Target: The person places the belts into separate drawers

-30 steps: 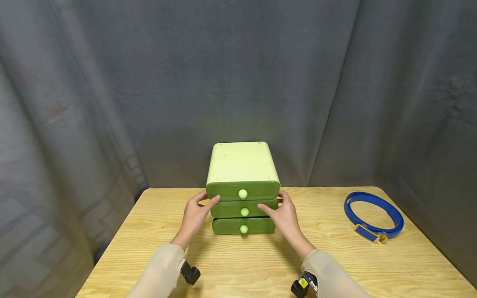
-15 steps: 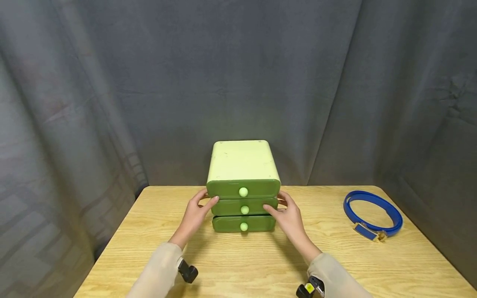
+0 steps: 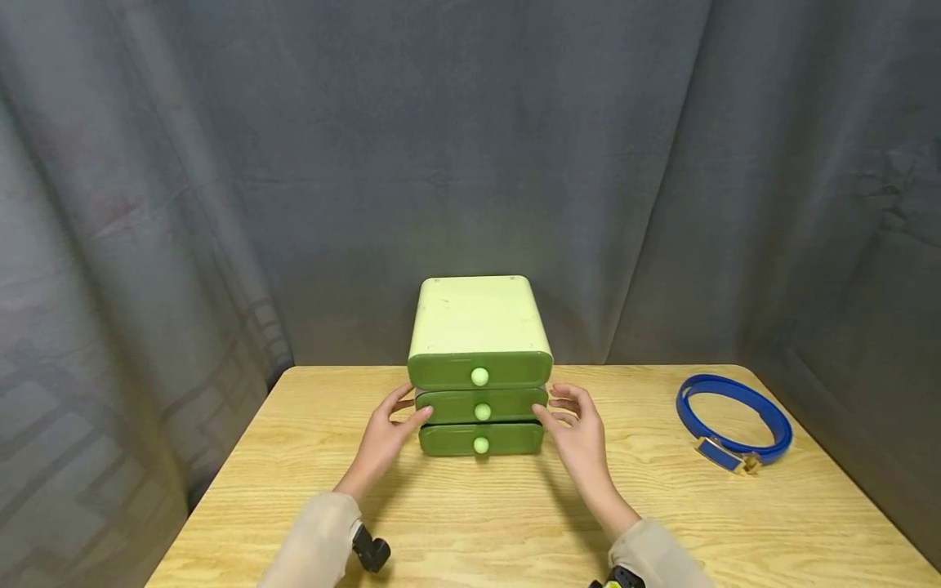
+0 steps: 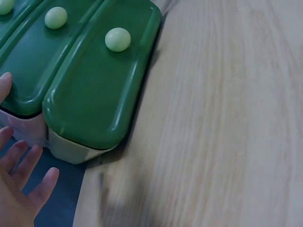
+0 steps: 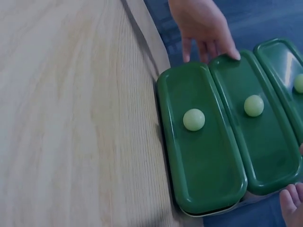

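A stack of three small drawer units stands at the middle of the table's far part, with a pale green top, dark green fronts and round pale knobs. The top unit juts slightly forward over the middle one. At the left end of the middle drawer, my left hand rests its thumb on the front corner, its fingers spread along the side. My right hand has its thumb at that drawer's right front corner, its loosely bent fingers beside the unit. All three drawers look closed.
A coiled blue belt with a gold-edged buckle lies at the right of the wooden table. Grey curtains hang behind the table and along both sides.
My right thumb has slid outward along the middle drawer's front to its corner, and that hand's fingers have loosened. My left thumb has shifted down from the top drawer to the middle one.
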`<action>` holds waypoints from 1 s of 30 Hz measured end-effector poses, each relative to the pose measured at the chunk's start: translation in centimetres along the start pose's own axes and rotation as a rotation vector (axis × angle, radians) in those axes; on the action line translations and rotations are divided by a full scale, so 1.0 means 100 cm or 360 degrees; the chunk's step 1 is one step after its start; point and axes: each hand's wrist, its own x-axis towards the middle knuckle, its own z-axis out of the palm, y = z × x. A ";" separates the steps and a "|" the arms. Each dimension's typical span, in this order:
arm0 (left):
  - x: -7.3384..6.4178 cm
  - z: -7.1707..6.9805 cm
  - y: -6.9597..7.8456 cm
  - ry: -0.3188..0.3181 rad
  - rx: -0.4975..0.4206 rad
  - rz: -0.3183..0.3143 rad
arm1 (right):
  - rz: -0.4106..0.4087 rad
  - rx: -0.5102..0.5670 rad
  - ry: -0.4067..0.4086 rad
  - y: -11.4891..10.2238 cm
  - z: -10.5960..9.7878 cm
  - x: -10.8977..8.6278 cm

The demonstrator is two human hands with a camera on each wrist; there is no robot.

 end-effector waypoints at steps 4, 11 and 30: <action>-0.001 0.004 -0.004 -0.0032 0.0014 -0.0048 | 0.0050 0.0013 -0.0023 -0.002 -0.001 -0.008; 0.003 0.010 -0.010 -0.0101 0.0064 -0.0114 | 0.0155 -0.0041 -0.0198 0.005 0.009 -0.019; 0.006 0.011 -0.005 -0.0128 0.0176 -0.0111 | 0.0129 -0.0158 -0.0638 0.023 0.034 -0.026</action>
